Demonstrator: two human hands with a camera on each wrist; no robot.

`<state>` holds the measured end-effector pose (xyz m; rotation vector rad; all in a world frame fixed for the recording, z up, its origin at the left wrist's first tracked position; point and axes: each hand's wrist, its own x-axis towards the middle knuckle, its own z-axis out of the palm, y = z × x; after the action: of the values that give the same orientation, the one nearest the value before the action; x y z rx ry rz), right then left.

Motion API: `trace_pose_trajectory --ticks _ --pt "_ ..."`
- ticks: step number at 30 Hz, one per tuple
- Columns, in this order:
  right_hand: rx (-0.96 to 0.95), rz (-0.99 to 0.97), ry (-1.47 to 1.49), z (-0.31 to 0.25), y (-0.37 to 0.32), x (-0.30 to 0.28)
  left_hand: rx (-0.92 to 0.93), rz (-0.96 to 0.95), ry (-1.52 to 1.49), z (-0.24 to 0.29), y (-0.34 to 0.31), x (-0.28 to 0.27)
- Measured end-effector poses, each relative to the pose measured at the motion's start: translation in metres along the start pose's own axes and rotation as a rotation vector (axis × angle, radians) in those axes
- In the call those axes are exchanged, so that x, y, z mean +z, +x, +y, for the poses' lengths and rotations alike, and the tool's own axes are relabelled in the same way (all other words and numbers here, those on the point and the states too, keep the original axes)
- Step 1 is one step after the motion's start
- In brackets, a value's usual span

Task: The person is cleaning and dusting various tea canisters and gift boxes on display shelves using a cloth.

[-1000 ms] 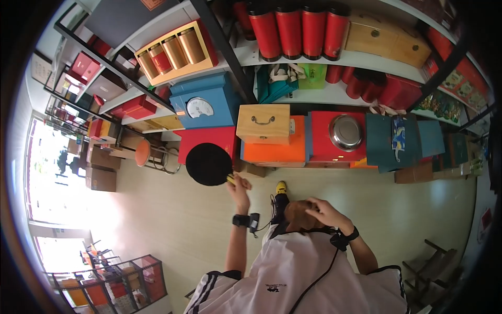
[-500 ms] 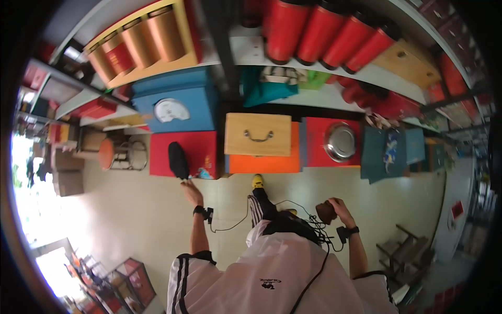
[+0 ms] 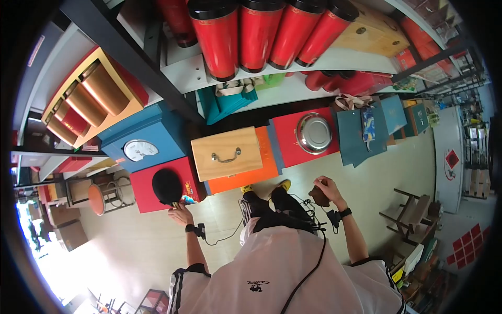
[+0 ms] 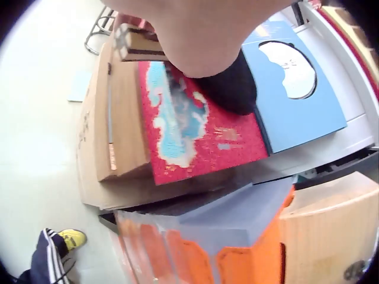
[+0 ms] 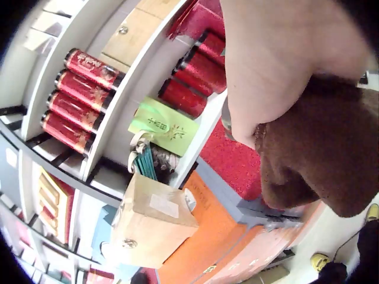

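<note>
My left hand (image 3: 180, 214) grips the short handle of a round black object (image 3: 168, 187), which is over the red box (image 3: 144, 187) at the left. In the left wrist view, my left hand (image 4: 201, 32) hides part of that black object (image 4: 233, 89) above the red box (image 4: 234, 151), beside a light handle end (image 4: 139, 45). My right hand (image 3: 329, 189) pinches a soft brown cloth (image 3: 318, 197) in front of the body. That brown cloth (image 5: 331, 148) hangs in folds from my right hand (image 5: 278, 65) in the right wrist view.
A wooden case (image 3: 225, 155) stands on an orange box (image 3: 248, 177), with a steel dish (image 3: 314, 133) to its right. Red canisters (image 3: 215, 42) fill the shelf above. An orange stool (image 3: 96, 199) is at the left, a dark wooden stool (image 3: 410, 212) at the right.
My left hand has carried the black object leftward over the red box, turning it edge-on and then flat-on. My right hand has moved the brown cloth rightward, away from the body. The head view has tilted.
</note>
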<state>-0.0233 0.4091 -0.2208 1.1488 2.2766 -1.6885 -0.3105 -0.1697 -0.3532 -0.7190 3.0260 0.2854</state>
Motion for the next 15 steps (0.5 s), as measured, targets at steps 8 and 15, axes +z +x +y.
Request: trace_pose_trajectory --ticks 8,15 --pt "-0.207 -0.39 0.171 -0.078 0.104 0.072 0.296 -0.243 -1.16 0.153 -0.045 -0.11" --pt "-0.218 -0.638 0.226 -0.166 0.121 0.133 0.251 -0.765 -1.177 0.227 -0.013 -0.102"
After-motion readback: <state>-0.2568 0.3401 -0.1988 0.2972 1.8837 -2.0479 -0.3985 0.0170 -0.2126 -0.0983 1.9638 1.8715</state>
